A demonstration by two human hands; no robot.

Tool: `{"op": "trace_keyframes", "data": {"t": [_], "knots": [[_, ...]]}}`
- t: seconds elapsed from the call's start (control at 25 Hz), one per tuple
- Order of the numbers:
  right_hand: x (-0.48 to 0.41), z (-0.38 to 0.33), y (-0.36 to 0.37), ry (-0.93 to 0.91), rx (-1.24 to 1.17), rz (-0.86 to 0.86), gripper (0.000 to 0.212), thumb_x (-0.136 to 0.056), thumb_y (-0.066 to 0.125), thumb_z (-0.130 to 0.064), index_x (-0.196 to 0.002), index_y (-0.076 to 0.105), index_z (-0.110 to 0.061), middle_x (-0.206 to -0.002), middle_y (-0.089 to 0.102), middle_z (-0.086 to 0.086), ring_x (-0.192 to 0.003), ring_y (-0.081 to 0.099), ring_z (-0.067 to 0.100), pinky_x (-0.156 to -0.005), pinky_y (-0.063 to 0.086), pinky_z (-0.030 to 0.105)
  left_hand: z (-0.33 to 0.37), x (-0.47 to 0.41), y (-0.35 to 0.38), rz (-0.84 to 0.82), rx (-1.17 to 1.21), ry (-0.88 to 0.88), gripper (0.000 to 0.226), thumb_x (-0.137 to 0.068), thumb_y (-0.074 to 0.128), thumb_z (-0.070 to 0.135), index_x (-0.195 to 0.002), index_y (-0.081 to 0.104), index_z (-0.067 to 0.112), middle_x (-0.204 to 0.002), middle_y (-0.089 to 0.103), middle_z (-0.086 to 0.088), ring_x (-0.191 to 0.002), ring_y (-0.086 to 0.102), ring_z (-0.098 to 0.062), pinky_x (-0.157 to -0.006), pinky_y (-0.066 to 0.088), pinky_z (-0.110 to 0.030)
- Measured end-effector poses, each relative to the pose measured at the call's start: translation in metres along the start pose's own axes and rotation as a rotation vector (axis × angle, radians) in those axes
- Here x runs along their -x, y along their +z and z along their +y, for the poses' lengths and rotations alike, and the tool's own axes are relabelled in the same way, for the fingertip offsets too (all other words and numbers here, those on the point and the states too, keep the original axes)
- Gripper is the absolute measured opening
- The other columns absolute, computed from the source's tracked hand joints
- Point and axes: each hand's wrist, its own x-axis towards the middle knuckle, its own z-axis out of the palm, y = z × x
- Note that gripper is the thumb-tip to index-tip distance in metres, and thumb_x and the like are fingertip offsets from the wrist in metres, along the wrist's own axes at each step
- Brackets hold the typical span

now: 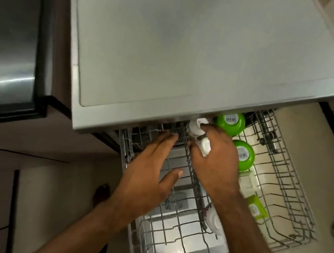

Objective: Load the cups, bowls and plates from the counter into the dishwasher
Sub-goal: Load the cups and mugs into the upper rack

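You have one wire rack (pixel 281 178) pulled out toward you from under the grey dishwasher top (pixel 197 43), and everything to be loaded that shows is in it.

Count in the rack:
- Two green bowls, both upside down with barcode labels on their bases. The far green bowl (pixel 230 122) sits at the edge of the dishwasher top and the near green bowl (pixel 244 155) is just beside your right wrist.
- Two white cups. Your right hand (pixel 214 167) curls around the white cup (pixel 205 147). The second white cup (pixel 196 128) stands just beyond it, and your forefinger touches it.
- One white bowl (pixel 213 220), on edge, partly hidden under your right forearm.
- One green square plate (pixel 255 207), nearer you than the green bowls.
- One pale square piece (pixel 246 181) between that plate and the near green bowl; you cannot tell what it is.

Your left hand (pixel 148 178) is spread flat and holds nothing. Its fingers are straight over the left half of the rack, with the tips reaching to the edge of the dishwasher top and the thumb out to the right.

A steel-fronted appliance (pixel 7 33) stands at far left.
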Motion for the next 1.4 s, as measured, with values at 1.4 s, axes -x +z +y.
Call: {"op": "trace_keyframes", "data": {"t": [1.4], "knots": [[-0.003, -0.492, 0.039, -0.508, -0.155, -0.582, 0.07, -0.086, 0.075, -0.041, -0.148, 0.045, -0.029, -0.136, 0.06, -0.009, -0.124, 0.054, 0.005, -0.105, 0.049, 0.033, -0.171, 0.194, -0.409, 0.896, 0.046, -0.512, 0.09, -0.086, 0.08, 0.034, -0.159, 0.028, 0.027, -0.161, 0.036, -0.004, -0.148, 0.034, -0.023, -0.119, 0.033, -0.046]]}}
